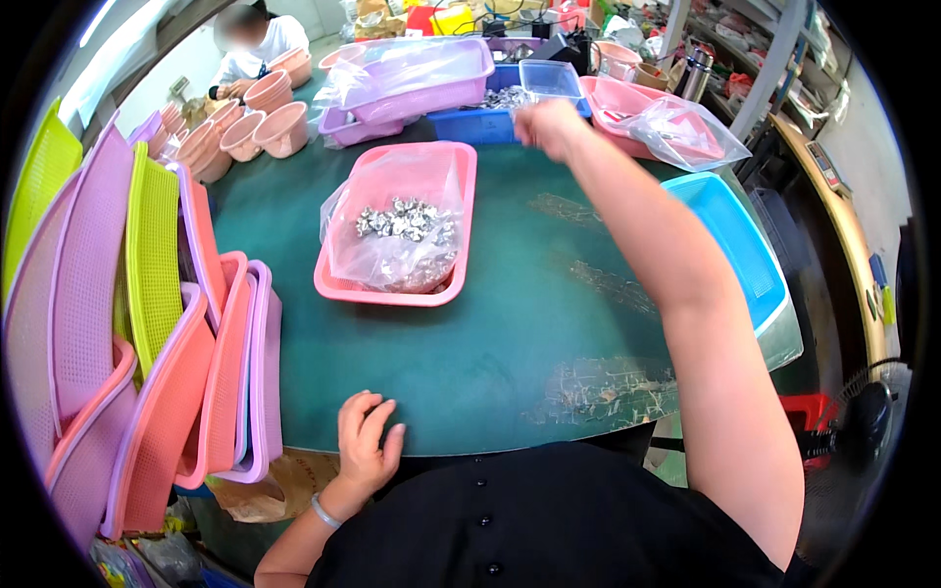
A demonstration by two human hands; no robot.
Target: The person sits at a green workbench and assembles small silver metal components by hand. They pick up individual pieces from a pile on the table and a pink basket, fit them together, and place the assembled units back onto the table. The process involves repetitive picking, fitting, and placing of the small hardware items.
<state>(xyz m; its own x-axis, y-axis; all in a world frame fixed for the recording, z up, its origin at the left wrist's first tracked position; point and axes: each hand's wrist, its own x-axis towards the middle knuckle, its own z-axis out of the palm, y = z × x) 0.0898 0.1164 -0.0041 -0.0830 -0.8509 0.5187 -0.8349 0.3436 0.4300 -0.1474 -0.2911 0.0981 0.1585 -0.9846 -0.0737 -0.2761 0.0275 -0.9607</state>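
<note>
My right arm stretches far across the table, and my right hand [551,127] is at the front right of a blue bin [475,125] with small silvery metal parts [507,97] in it. A clear plastic box [550,78] sits on that bin, just behind the hand. The fingers there are too blurred to show a hold. Near the table's front edge rests my left hand [365,443], fingers apart and holding nothing. Ahead of it stands a pink basket [465,196] lined with a clear plastic bag [392,257], with a heap of shiny metal pieces [412,220] in it.
Purple, pink and green baskets [162,265] stand stacked on edge at the left. Peach-coloured tubs [281,129], a purple bin [421,86] and a pink bin [686,122] line the back. A blue tray [730,240] lies right. A person [265,49] sits far left.
</note>
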